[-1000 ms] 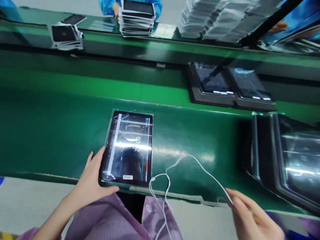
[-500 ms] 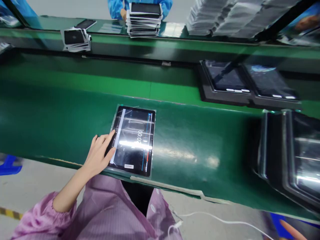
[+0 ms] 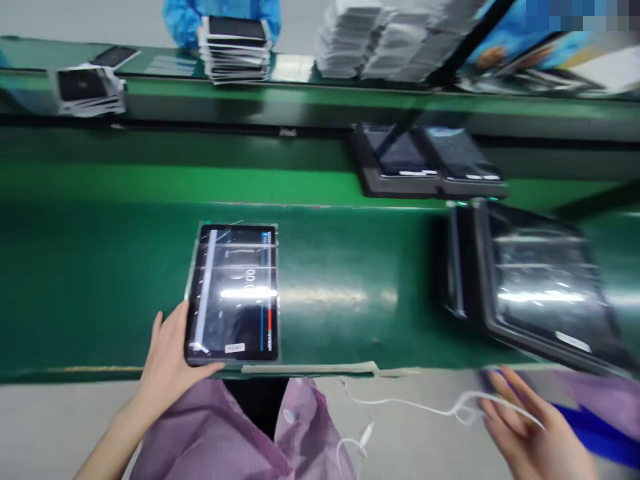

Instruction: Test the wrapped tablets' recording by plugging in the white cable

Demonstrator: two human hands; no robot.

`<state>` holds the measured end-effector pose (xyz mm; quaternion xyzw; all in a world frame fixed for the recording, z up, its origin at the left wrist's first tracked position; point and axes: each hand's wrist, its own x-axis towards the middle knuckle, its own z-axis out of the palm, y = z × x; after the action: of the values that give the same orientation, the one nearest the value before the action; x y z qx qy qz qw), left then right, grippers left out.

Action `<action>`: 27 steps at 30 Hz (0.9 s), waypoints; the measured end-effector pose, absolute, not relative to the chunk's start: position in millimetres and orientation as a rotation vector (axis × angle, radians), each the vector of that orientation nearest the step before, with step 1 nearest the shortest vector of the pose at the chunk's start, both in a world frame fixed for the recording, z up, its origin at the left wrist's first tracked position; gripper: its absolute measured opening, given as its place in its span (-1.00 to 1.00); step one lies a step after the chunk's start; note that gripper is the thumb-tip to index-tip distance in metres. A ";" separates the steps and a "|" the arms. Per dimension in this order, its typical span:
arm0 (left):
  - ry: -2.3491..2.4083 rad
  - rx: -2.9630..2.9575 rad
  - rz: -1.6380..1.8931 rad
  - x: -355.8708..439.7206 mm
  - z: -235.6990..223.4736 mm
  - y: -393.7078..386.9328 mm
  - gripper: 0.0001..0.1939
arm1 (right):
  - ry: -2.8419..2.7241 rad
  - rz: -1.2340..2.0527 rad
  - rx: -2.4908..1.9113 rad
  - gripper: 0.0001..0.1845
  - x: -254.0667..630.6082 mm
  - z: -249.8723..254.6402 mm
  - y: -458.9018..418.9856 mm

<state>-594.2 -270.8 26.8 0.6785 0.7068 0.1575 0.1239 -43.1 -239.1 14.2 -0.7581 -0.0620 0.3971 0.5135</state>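
A tablet (image 3: 233,287) with its screen lit lies flat on the green bench, a clear film showing around its edges. My left hand (image 3: 167,353) grips its near-left corner, fingers against the left side and thumb along the near edge. Below the bench edge at lower right, my right hand (image 3: 535,430) is closed around a white cable (image 3: 400,402), which loops near the fingers and runs left. The cable's plug end (image 3: 367,433) hangs by my pink clothing.
Stacked tablets in black trays (image 3: 545,280) lean at the bench's right. Beyond it, two more tablets (image 3: 400,153) rest in dark trays on the bright green strip. On the far shelf stand piled devices (image 3: 235,53) and white packets (image 3: 370,40), with co-workers in blue sleeves behind.
The view has swung right. My left hand has slid from the tablet's left border to its near-left corner. My right hand has come further into view, holding the cable.
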 end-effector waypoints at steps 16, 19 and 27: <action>2.027 2.131 0.505 -568.5 39.1 -86.9 0.15 | -0.131 0.804 -1.460 -0.61 -69.0 50.9 -165.8; 1.952 2.216 0.529 -556.6 48.6 -17.1 0.14 | -0.128 0.782 -1.412 -0.48 -68.8 48.7 -157.6; 1.826 2.218 0.447 -511.5 72.9 87.3 0.10 | -0.119 0.789 -1.324 -0.31 -62.4 60.6 -140.1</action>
<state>-511.5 87.3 72.9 0.7576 0.6238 0.1526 0.1170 -62.4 -140.1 60.6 -0.5980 -0.0537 0.3563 0.7159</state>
